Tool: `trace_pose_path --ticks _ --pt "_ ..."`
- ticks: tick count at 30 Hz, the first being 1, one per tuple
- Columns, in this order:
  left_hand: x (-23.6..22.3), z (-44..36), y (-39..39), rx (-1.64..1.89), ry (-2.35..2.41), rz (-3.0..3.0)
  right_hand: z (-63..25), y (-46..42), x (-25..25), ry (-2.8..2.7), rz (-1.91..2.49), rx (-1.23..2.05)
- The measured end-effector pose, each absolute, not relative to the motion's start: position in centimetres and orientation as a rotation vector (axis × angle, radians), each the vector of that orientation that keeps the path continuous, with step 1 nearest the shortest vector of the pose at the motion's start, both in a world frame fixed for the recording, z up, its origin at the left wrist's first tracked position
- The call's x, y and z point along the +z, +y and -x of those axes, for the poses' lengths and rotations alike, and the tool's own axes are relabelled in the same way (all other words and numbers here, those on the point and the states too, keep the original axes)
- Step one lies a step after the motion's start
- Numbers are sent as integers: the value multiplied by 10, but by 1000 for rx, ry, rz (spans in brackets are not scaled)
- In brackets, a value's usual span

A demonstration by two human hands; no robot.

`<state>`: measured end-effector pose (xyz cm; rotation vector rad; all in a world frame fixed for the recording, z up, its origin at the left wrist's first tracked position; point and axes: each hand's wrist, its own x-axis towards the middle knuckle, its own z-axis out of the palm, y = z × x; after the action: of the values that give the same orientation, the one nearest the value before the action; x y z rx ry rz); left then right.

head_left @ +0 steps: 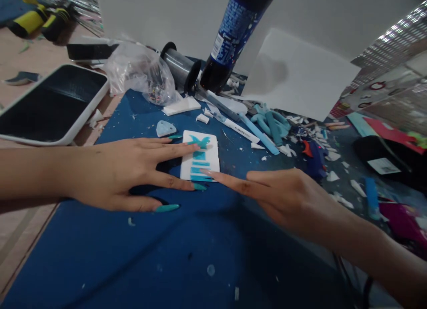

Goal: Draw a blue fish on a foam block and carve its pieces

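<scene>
Spread palm down, the left hand (133,171) has its fingers apart; opposite, the right hand (283,191) points with one finger stretched out, the others curled so that I can't tell whether they close on anything. Beneath them stretches a blue board (133,264). Toward the back I see a white sheet (300,82) and a dark bottle (233,37) with a blue label. Off to the left lies a phone (56,99). A spool (182,68) sits near the bottle. Smaller, between the hands, a white card (212,155) bearing blue shapes lies on the board, left fingers across it, right fingertip over its blue strips.
</scene>
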<state>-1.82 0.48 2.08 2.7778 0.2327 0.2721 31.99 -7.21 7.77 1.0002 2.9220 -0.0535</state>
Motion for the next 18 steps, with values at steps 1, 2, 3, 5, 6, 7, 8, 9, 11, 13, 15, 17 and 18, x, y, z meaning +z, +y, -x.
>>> trace_pose_path --ticks 1,2,3,5,6,7,8,9,11,13,15,17,18 --pt "20 18 5 268 216 -2780 -314 -69 77 2913 -987 -44" --pt "20 17 5 267 195 -2780 -309 -66 76 2910 -976 -32" --pt "20 16 5 264 177 -2778 -306 -64 75 2919 -969 -13" --pt "19 14 4 271 156 -2770 -301 -60 74 2956 -952 22" --pt "19 13 4 274 153 -2764 -301 -58 73 2975 -944 38" --pt "18 12 4 282 151 -2757 -300 -58 73 2988 -937 53" --pt "18 12 4 288 152 -2750 -300 -57 72 2995 -930 64" --pt "18 12 4 291 156 -2745 -300 -57 72 2989 -929 70" --pt "19 12 5 297 158 -2740 -301 -57 72 2948 -931 68" --pt "19 13 5 293 153 -2741 -301 -57 73 2898 -938 59" --pt "19 13 5 286 154 -2744 -300 -58 75 2872 -958 57" --pt "19 13 5 282 162 -2740 -299 -58 76 2864 -977 45" --pt "19 13 5 285 165 -2734 -299 -58 77 2863 -979 36"
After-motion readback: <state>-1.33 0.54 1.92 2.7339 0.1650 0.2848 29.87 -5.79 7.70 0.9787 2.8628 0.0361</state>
